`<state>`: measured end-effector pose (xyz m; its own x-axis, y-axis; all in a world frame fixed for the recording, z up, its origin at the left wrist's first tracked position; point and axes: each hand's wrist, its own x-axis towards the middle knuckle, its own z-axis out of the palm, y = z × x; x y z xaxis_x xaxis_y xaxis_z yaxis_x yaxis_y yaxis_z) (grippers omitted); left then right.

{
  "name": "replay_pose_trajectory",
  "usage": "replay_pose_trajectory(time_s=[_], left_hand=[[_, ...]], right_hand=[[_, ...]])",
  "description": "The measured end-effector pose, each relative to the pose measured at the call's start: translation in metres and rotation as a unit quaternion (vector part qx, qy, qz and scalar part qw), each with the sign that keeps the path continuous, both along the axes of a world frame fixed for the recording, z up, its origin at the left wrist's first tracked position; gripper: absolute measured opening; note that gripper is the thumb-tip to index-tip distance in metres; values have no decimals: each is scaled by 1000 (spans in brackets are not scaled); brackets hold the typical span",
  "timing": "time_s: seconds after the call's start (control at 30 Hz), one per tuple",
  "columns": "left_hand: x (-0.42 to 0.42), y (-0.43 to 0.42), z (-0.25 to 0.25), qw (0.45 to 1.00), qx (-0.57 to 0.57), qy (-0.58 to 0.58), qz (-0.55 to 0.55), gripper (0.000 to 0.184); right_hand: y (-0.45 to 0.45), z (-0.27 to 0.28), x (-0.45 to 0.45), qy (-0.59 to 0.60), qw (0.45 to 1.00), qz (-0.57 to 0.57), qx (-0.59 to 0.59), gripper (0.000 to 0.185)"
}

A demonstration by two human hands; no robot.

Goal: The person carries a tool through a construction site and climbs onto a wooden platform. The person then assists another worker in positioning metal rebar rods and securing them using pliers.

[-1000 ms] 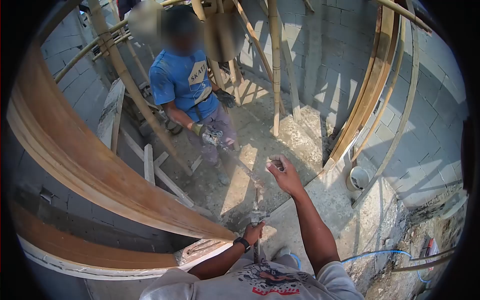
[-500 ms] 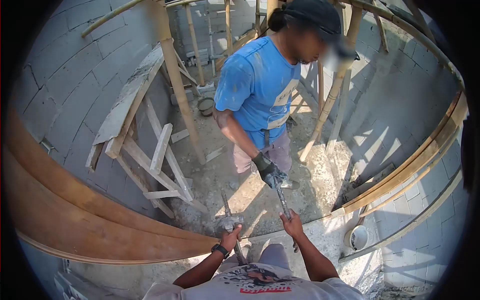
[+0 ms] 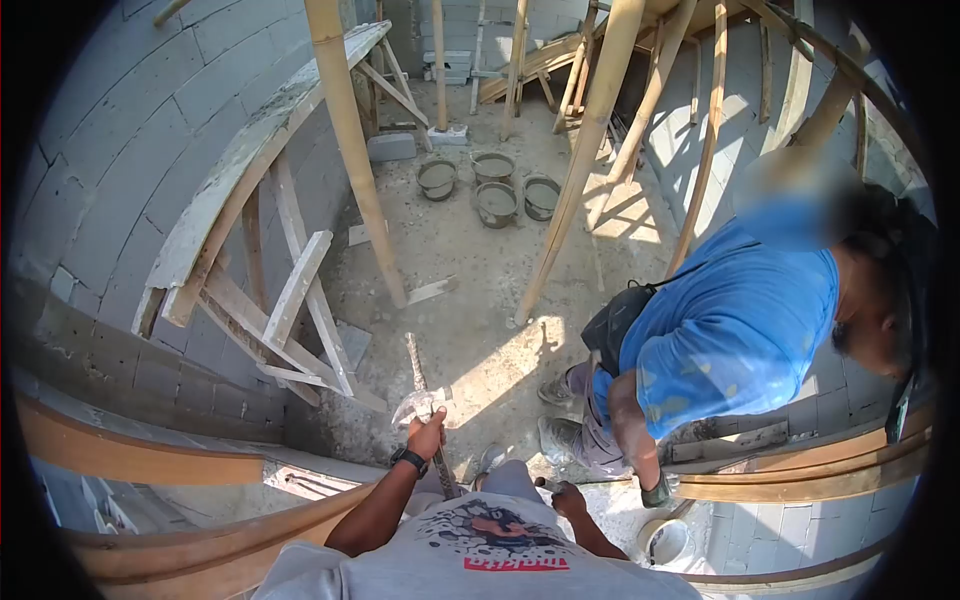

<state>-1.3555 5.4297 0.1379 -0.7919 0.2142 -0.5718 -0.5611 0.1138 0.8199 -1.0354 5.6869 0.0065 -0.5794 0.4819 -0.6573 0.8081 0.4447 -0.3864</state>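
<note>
Where my left hand (image 3: pixel 427 432) wraps snugly round it, the one hammer (image 3: pixel 428 402) lies in front of me, left of centre, its head showing just beyond my knuckles. One rod (image 3: pixel 415 362) juts past that head, its long axis running from near to far and leaning left at the far end; whether the two are joined, I cannot tell. My left is plainly the nearer hand: my right hand (image 3: pixel 568 500) is well apart, to the right, half curled, and I cannot make out what, if anything, it holds. I count four dark buckets (image 3: pixel 497 222) far off, one pale bucket (image 3: pixel 680 542) near right, and one person in blue (image 3: pixel 720 330) on the right.
</note>
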Motion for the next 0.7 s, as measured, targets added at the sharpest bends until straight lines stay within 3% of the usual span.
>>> replay_pose_trajectory(time_s=[0.03,0.07,0.1,0.17,0.27,0.37,0.4,0.5,0.53,0.63,0.67,0.7], left_hand=[[-10,11,13,1000,8,12,5,34],[-19,23,26,1000,15,23,10,34],[-29,33,35,999,21,35,14,34],[-50,52,38,999,22,32,18,37],[-93,84,41,999,15,41,6,39],[-139,110,21,1000,8,14,1,38],[-156,121,14,1000,17,8,11,38],[-223,144,-31,1000,13,-1,-1,39],[-246,155,-25,999,27,14,15,40],[-342,172,-47,999,28,37,-5,40],[-378,182,-32,999,46,28,9,34],[-451,198,-22,998,49,33,-2,27]], right_hand=[[15,6,-22,45,997,-28,-52,32],[29,12,-43,114,969,-125,-180,32],[33,44,-76,177,910,-222,-303,33],[42,116,-144,246,818,-323,-407,36],[50,215,-240,246,613,-471,-585,35],[75,106,-314,257,720,-381,-520,36],[74,106,-345,251,744,-386,-484,41],[77,72,-427,236,927,-172,-236,49],[87,69,-456,214,912,-201,-286,54],[116,75,-553,217,920,-110,-309,50],[124,68,-589,197,936,-71,-283,50],[138,72,-658,274,942,14,-194,54]])
